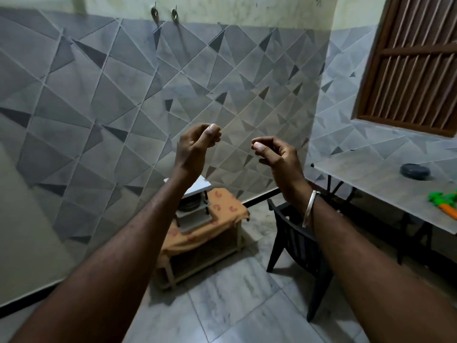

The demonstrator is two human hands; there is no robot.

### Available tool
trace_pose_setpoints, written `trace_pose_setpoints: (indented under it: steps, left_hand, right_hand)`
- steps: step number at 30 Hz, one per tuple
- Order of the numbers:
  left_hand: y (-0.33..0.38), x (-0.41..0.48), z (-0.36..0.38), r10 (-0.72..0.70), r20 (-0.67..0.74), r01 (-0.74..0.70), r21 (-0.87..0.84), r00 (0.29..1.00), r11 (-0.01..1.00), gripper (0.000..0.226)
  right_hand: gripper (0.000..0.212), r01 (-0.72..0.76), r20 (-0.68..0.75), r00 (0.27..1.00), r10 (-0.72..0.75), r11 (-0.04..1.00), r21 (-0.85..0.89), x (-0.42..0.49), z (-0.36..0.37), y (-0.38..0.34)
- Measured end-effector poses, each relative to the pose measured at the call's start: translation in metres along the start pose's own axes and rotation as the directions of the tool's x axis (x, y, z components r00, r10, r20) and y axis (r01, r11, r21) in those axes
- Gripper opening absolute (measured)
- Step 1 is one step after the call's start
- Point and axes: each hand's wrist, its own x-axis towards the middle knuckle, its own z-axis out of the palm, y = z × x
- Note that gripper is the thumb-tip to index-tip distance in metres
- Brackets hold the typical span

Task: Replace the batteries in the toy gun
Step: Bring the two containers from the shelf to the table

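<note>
Both forearms were raised in front, with a metal bangle (pixel 310 209) on the right wrist. The left hand (pixel 197 142) and right hand (pixel 274 152) were apart, each with fingers curled in and thumb pressed to the forefinger, and nothing visible was held. Task not started, by the look of it. A black plastic chair (pixel 296 238) stood below right, a cloth-draped stand (pixel 210 219) centre. The toy gun (pixel 442 201), green and orange, lay far right on the table (pixel 371 174), cut by the frame edge and near the table's front edge, with a dark round object (pixel 415 171) beyond it. No batteries or tool seen. Risk: a blind rightward reach could nudge the gun off that edge, and the chair could catch a leg or arm. Open floor lay ahead, and there was bare tabletop left of the gun.
</note>
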Motion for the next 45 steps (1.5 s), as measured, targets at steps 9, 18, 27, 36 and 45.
trace_pose_setpoints:
  steps: [9, 18, 27, 36, 45]
  left_hand:
    - [-0.108, 0.005, -0.038, -0.149, -0.087, 0.152, 0.035, 0.985, 0.988, 0.046]
    - [-0.216, 0.047, -0.053, -0.276, -0.127, 0.281, 0.021, 0.953, 0.959, 0.040]
    - [-0.343, 0.085, -0.072, -0.461, -0.151, 0.470, 0.028, 0.875, 0.882, 0.031]
    - [-0.479, 0.119, -0.064, -0.569, -0.226, 0.598, 0.085, 0.791, 0.797, 0.028]
    - [-0.612, 0.152, -0.028, -0.705, -0.341, 0.754, 0.019, 0.622, 0.656, 0.037]
  right_hand:
    - [0.025, -0.159, 0.066, 0.986, 0.156, 0.987, 0.030, 0.037, 0.062, 0.106]
    - [0.022, -0.293, 0.072, 0.954, 0.292, 0.956, 0.003, 0.101, 0.112, 0.215]
    - [0.018, -0.451, 0.080, 0.887, 0.455, 0.891, -0.062, 0.159, 0.154, 0.333]
    - [0.012, -0.589, 0.136, 0.791, 0.596, 0.803, -0.092, 0.234, 0.177, 0.462]
    - [0.012, -0.703, 0.196, 0.664, 0.722, 0.691, -0.167, 0.310, 0.194, 0.610]
